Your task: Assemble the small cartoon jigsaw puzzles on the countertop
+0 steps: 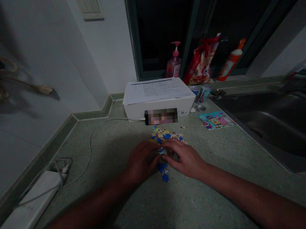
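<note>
My left hand (142,162) and my right hand (185,157) meet over the counter, their fingertips closed around a small blue, white and yellow jigsaw piece (160,150). The fingers partly cover this piece. Just below the hands, several blue jigsaw pieces (162,168) lie on the counter, and a blue piece (165,177) is at the near end. Beyond my fingertips spreads a loose pile of jigsaw pieces (165,134), some blue, some tan-backed and some yellow.
Behind the pile, a phone (161,116) on a cable leans against a white box (133,110) topped with paper. A colourful cartoon picture card (217,120) lies at the right, before the sink (267,155). At the left is a power strip (40,194). Bottles and a red bag (201,61) stand behind.
</note>
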A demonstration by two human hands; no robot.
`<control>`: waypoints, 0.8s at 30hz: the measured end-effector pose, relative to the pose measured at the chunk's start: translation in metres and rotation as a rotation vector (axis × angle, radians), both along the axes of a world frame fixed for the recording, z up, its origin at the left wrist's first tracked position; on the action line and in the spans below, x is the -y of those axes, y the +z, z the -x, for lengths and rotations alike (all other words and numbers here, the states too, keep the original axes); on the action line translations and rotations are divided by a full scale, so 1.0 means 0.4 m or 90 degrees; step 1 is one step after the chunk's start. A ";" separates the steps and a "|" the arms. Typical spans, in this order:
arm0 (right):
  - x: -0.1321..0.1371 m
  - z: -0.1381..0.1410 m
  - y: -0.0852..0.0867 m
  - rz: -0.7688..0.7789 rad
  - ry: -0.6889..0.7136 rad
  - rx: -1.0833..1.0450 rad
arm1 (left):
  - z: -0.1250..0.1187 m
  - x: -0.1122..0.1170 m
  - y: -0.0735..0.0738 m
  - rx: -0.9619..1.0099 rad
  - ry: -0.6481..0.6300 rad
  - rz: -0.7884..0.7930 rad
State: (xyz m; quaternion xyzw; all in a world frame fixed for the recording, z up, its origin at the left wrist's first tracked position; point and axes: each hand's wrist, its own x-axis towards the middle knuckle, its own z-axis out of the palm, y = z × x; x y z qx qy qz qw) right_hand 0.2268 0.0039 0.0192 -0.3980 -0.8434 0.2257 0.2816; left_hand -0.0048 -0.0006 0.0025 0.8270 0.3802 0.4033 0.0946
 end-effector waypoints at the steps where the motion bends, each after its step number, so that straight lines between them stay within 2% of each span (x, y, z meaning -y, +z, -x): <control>1: -0.001 -0.001 0.000 -0.005 0.000 0.004 | 0.000 0.000 0.001 -0.002 -0.002 0.002; 13: -0.003 -0.011 -0.006 -0.087 0.002 0.037 | 0.000 -0.001 0.003 0.015 -0.032 0.010; 24: -0.003 -0.009 0.002 -0.080 -0.004 0.034 | 0.002 0.001 0.007 0.020 -0.046 0.011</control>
